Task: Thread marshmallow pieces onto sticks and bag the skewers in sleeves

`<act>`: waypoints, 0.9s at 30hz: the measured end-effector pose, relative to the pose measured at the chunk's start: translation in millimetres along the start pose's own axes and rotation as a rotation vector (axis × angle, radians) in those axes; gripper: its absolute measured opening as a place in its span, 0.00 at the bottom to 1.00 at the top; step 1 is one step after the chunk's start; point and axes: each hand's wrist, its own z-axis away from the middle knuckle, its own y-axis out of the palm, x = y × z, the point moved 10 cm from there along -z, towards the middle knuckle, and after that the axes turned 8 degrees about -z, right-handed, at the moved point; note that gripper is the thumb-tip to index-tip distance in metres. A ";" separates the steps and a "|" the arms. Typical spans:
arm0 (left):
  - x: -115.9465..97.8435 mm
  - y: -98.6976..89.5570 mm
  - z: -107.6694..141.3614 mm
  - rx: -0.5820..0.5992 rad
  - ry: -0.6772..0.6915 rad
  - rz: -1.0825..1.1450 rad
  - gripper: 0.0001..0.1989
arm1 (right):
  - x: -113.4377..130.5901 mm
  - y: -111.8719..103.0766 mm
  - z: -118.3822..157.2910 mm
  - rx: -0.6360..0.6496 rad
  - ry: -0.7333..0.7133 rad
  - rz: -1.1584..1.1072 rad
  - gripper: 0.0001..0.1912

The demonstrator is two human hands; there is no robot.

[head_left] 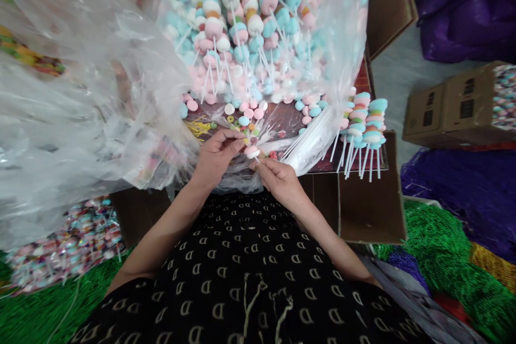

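Observation:
My left hand point(217, 157) and my right hand point(280, 181) meet in front of me, over a clear plastic sheet point(237, 174). Between them is a pink-and-white round candy point(252, 152) on a white stick point(257, 160). My right fingertips pinch the stick just below the candy. My left fingertips press close against the candy's upper side. Small coloured ring candies point(242, 121) lie just beyond my left fingers. A large clear bag point(310, 5) of pink, white and blue candy skewers stands farther ahead. Finished skewers point(363, 129) lie to the right.
A bundle of bare white sticks point(306, 142) lies right of my hands. Cardboard boxes point(371, 209) stand below and to the right, with purple and green tinsel point(439, 247) on the floor. Loose plastic sheeting point(68, 107) fills the left side, above a heap of candy skewers point(64, 252).

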 end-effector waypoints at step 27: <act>-24.3 18.2 -59.0 0.053 0.223 -1.033 0.03 | 56.6 -49.2 -76.5 -0.346 -0.321 0.400 0.09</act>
